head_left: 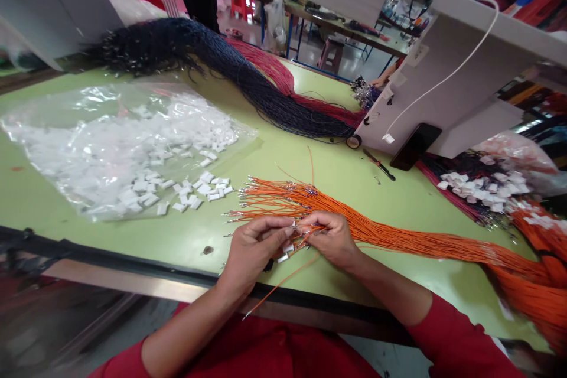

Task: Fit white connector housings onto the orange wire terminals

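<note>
My left hand (pixel 254 245) is closed in a pinch on a small white connector (pixel 287 247), near the front edge of the green table (pixel 310 165). My right hand (pixel 332 239) sits close beside it, fingers pinched on an orange wire (pixel 283 280) whose tail runs down past the table edge. Both hands meet at the tip end of a long orange wire bundle (pixel 398 236) that stretches off to the right. Loose white connectors (pixel 195 189) lie just beyond my left hand, spilling from a clear plastic bag (pixel 110 142).
A thick dark blue wire bundle (pixel 248 82) and red wires (pixel 283 80) cross the far table. A white panel (pixel 447 59) with a white cable stands at right, a black phone (pixel 414 144) leaning under it. More connectors (pixel 482 186) lie right. Another person stands at the back.
</note>
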